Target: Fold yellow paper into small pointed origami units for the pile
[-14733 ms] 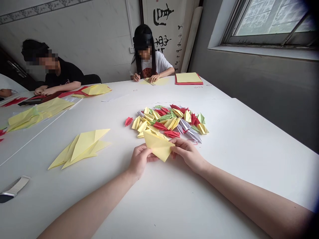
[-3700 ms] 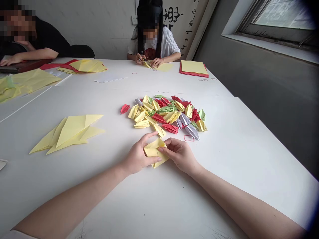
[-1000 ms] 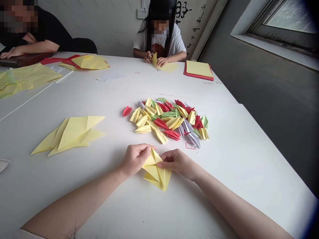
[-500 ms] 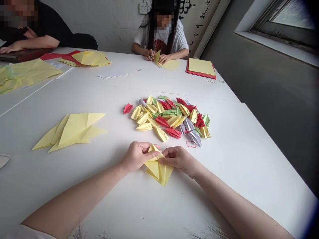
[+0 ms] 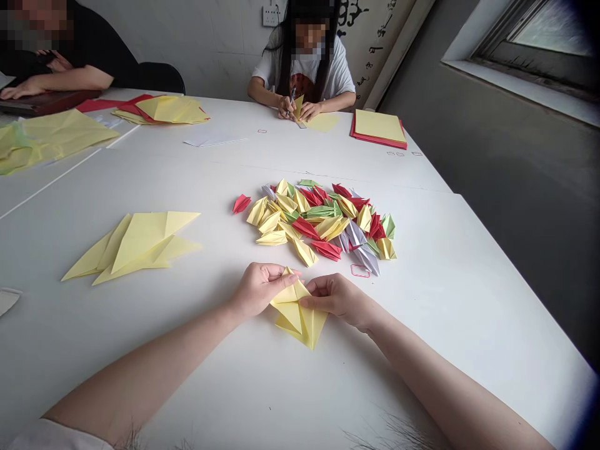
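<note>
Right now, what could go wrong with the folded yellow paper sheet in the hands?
The folded yellow paper sheet spreads out below the left hand and right hand, so a fold might go crooked. The multicoloured heap of small folded paper pieces lies just beyond both hands; a forward nudge could scatter it.
</note>
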A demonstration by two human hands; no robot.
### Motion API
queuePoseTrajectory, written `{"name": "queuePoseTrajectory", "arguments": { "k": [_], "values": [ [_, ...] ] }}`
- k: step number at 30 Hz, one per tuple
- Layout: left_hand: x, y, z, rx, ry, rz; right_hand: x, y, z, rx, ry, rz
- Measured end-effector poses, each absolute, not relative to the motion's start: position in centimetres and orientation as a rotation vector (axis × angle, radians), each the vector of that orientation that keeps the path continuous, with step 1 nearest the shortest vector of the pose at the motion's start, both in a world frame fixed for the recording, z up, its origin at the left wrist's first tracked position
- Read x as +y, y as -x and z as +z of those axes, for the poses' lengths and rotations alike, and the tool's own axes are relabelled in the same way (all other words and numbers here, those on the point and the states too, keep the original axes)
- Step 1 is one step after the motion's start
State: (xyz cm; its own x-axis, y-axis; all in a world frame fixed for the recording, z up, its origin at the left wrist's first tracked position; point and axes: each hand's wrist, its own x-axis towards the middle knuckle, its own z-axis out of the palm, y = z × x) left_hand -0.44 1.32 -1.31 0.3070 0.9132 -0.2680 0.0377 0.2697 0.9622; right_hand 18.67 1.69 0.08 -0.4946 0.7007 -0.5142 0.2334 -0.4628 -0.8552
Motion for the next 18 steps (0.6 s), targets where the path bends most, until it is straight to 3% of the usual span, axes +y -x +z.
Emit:
{"name": "queuePoseTrajectory", "arguments": {
  "k": [18],
  "values": [
    [1.9,-0.2,-0.1,1.147,-0.945,0.828,1.8,-18.8,0.5,-1.37,1.397,2.0]
  ]
}}
